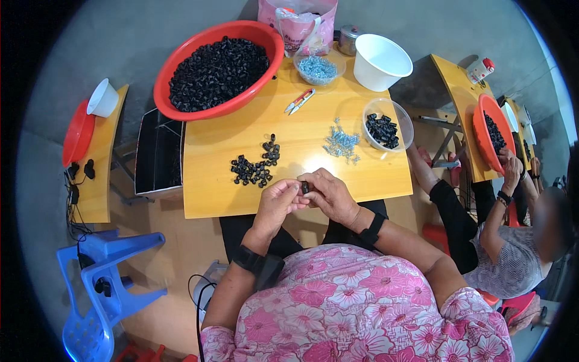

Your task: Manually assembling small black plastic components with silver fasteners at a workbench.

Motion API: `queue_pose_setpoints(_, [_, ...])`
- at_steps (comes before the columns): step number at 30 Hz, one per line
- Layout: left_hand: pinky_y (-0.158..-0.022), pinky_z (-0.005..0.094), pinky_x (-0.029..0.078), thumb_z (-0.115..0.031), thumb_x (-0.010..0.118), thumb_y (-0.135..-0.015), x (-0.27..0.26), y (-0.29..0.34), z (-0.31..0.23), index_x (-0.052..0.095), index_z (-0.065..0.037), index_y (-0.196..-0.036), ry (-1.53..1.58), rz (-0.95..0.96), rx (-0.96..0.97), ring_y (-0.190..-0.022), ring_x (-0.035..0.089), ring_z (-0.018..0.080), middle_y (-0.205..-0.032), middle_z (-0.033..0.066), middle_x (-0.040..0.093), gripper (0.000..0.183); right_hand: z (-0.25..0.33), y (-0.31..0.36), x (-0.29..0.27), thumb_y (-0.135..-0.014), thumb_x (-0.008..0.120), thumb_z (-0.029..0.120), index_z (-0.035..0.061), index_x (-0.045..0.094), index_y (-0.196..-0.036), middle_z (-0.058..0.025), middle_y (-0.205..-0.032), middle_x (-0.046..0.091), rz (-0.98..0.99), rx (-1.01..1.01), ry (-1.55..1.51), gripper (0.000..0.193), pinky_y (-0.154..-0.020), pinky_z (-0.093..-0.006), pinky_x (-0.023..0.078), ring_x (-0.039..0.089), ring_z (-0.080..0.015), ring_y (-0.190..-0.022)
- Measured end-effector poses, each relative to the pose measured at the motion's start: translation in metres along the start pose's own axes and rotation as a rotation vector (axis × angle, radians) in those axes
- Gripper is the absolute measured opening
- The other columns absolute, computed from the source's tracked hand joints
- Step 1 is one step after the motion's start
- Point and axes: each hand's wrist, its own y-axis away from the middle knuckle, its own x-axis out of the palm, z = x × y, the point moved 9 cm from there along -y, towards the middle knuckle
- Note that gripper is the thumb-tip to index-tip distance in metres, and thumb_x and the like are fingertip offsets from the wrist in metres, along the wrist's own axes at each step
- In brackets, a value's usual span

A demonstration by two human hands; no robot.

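Note:
At the near edge of the yellow table (241, 207), my two hands meet over a small black plastic piece (305, 187). My left hand (278, 203) pinches it from one side, and my right hand (333, 198) grips it from the other, its fingers covering most of it. Just beyond my left hand lies a loose pile of similar black pieces (252, 171). Past my right hand are small silvery-blue pieces, perhaps springs (342, 143). A clear bowl (405, 120) at the right edge contains larger black pieces (382, 131).
A big red basin (276, 48) of black parts stands far left. Snips (300, 101), a clear bowl of silvery pieces (317, 67) and a white bucket (381, 63) sit at the back. A co-worker (506, 253) works at the right-hand table; a blue chair (99, 289) stands left.

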Motion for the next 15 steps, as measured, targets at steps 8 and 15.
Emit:
queue_pose_setpoints(8, [-0.071,0.0234,0.052,-0.007,0.058,-0.092,0.001,0.003,-0.001,0.056,0.001,-0.119,0.023,0.006,0.037,-0.081,0.064,0.0119,-0.089,0.0059,0.065,0.028,-0.005,0.001,0.007,-0.080,0.059,0.004,0.0067,0.052,-0.121,-0.0199,-0.097,0.051,0.056,0.065,-0.111,0.042,-0.077,-0.0446,0.046,0.053,-0.0415,-0.089])
queue_pose_setpoints(15, [-0.079,0.0263,0.054,0.005,0.062,-0.085,0.015,0.008,-0.014,0.042,0.001,-0.137,-0.041,0.061,0.174,-0.088,0.063,0.0120,-0.097,0.0087,0.064,0.056,-0.006,-0.001,0.007,-0.079,0.057,0.002,0.0083,0.051,-0.123,-0.0200,-0.099,0.051,0.044,0.039,-0.098,0.046,-0.079,-0.0449,0.046,0.053,-0.0422,-0.091])
